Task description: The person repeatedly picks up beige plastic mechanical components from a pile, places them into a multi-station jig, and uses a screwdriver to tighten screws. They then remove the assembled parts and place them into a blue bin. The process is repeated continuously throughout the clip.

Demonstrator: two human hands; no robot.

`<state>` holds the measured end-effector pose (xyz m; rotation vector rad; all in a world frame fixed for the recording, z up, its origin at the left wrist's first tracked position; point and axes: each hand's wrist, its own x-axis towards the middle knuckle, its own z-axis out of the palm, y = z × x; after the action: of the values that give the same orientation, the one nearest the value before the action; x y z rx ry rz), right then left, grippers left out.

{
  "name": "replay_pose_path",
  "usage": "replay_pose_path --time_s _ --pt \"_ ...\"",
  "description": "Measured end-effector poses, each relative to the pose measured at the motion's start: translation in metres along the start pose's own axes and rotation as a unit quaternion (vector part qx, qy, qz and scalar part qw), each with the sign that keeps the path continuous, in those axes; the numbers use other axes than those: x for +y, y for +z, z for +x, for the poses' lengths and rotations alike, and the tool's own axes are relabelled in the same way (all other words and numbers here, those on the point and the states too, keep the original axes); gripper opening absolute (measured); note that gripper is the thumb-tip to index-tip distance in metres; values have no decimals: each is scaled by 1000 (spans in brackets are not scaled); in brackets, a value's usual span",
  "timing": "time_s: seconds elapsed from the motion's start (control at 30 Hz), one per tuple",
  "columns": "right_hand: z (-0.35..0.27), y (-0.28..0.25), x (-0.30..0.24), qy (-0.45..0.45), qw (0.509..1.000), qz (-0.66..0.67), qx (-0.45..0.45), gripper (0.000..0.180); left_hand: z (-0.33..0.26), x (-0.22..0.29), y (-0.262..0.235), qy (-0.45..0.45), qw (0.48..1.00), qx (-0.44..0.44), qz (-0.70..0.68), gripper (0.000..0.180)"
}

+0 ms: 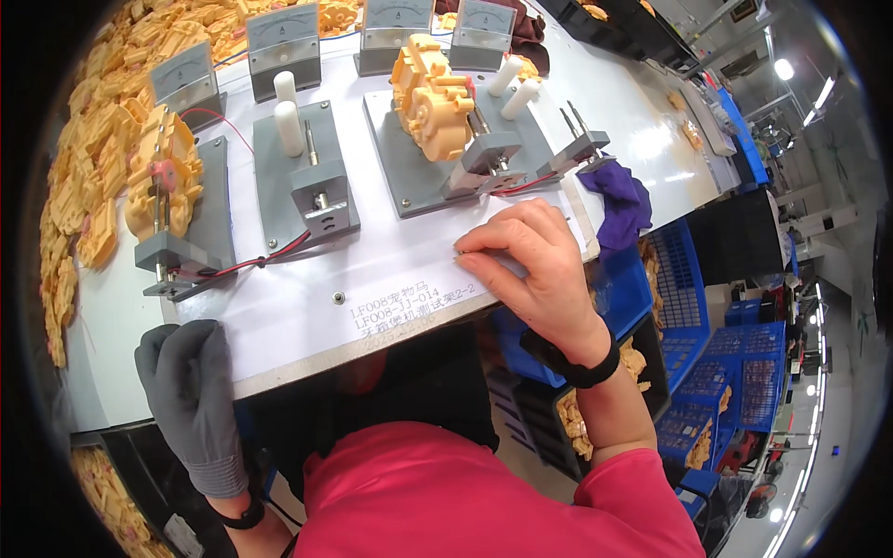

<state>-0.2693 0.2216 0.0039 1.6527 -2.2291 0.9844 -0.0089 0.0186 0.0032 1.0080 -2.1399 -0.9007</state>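
Note:
My right hand (530, 265), bare, hovers over the front of the white board (372, 270). Its thumb and index finger pinch together; a tiny dark speck shows at the tips, too small to name. My left hand (191, 391), in a grey glove, is at the board's front left corner with fingers curled in, their inner side hidden. Beyond the right hand, a yellow plastic gearbox housing (437, 107) stands on a grey fixture (409, 186). Another yellow gearbox housing (167, 172) sits on the left fixture (216, 186). The middle fixture (270, 195) bears white posts (288, 130) and no housing.
Several analog meters (284, 42) line the board's back. Yellow housings (79, 186) are heaped along the left and far side. A purple cloth (619, 205) lies right of the fixtures. Blue crates (684, 288) and a black bin (651, 367) with yellow parts stand below the table's right edge.

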Motion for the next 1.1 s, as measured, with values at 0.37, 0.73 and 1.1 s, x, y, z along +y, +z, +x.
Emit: replay_pose_path --time_s 0.37,0.73,1.1 --pt "0 1 3 -8 1000 7 1 14 -3 -3 -2 51 998 -6 36 9" --pt "1 -3 2 5 999 30 -12 12 -4 -7 -3 55 997 -9 54 9" --pt "3 0 -1 17 1000 5 -10 8 -4 -7 -4 57 996 -18 59 9"
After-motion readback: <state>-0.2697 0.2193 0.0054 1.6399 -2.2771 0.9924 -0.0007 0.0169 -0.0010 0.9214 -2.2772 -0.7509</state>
